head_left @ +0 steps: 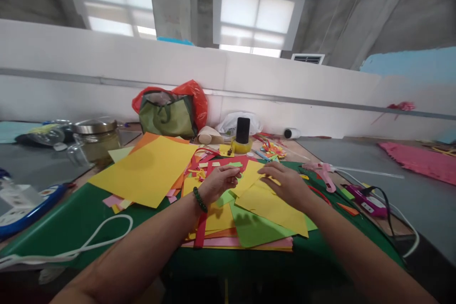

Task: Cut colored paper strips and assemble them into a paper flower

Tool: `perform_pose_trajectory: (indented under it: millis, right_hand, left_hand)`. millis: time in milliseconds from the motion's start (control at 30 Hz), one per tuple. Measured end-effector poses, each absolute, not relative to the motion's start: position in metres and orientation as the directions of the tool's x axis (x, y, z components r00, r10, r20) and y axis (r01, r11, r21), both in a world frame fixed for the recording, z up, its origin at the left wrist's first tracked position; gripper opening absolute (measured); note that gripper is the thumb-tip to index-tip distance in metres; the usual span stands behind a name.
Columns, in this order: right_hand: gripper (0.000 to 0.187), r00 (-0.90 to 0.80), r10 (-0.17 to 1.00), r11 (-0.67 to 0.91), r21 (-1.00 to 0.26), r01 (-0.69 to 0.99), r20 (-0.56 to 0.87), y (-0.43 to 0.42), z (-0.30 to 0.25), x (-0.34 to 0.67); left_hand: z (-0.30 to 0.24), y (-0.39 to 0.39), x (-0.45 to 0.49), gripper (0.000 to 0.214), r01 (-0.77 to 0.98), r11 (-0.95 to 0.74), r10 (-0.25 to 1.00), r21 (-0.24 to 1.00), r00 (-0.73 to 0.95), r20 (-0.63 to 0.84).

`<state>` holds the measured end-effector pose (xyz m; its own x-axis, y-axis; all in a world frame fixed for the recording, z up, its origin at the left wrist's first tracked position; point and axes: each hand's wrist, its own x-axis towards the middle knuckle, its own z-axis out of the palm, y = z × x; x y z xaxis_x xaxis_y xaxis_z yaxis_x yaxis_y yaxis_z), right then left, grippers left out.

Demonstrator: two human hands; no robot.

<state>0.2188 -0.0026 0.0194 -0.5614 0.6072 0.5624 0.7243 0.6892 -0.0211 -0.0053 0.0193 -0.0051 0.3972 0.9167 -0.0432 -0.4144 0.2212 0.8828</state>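
Observation:
My left hand point(220, 181), with a dark green bead bracelet on its wrist, rests on a heap of coloured paper, its fingers curled around a small paper scrap that I cannot make out clearly. Beside it, my right hand point(285, 183) lies on a yellow paper sheet point(269, 204), fingers bent and pressed on its far edge. Under that sheet lie a light green sheet point(254, 228) and pink and orange sheets. A large yellow sheet point(147, 171) lies to the left on a green table cover point(78, 221).
A red bag with a green pouch point(169, 111) stands at the wall. A phone stands on a yellow tape roll point(242, 140). Glass jars point(94, 140) sit far left. Pink and purple glue guns point(359, 197) with cords lie right. A white cord point(103, 237) loops at the near left.

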Motion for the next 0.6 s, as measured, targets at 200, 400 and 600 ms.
perform_pose_trajectory:
  millis: [200, 400, 600]
  right_hand:
    - [0.020, -0.683, 0.430, 0.864, -0.051, 0.500, 0.591, 0.016, 0.016, 0.183]
    - [0.018, -0.627, 0.464, 0.877, -0.222, 0.427, 0.626, 0.024, 0.006, 0.187]
    - [0.019, -0.518, 0.683, 0.730, -0.509, 0.456, 0.515, 0.026, 0.000, 0.186]
  left_hand:
    - [-0.007, 0.015, -0.004, 0.035, -0.364, 0.204, 0.901, 0.909, 0.433, -0.029]
    - [-0.010, 0.017, -0.003, 0.034, -0.284, 0.144, 0.911, 0.948, 0.412, -0.015]
    - [-0.011, 0.017, -0.002, 0.032, -0.191, 0.069, 0.919, 0.979, 0.393, 0.012]
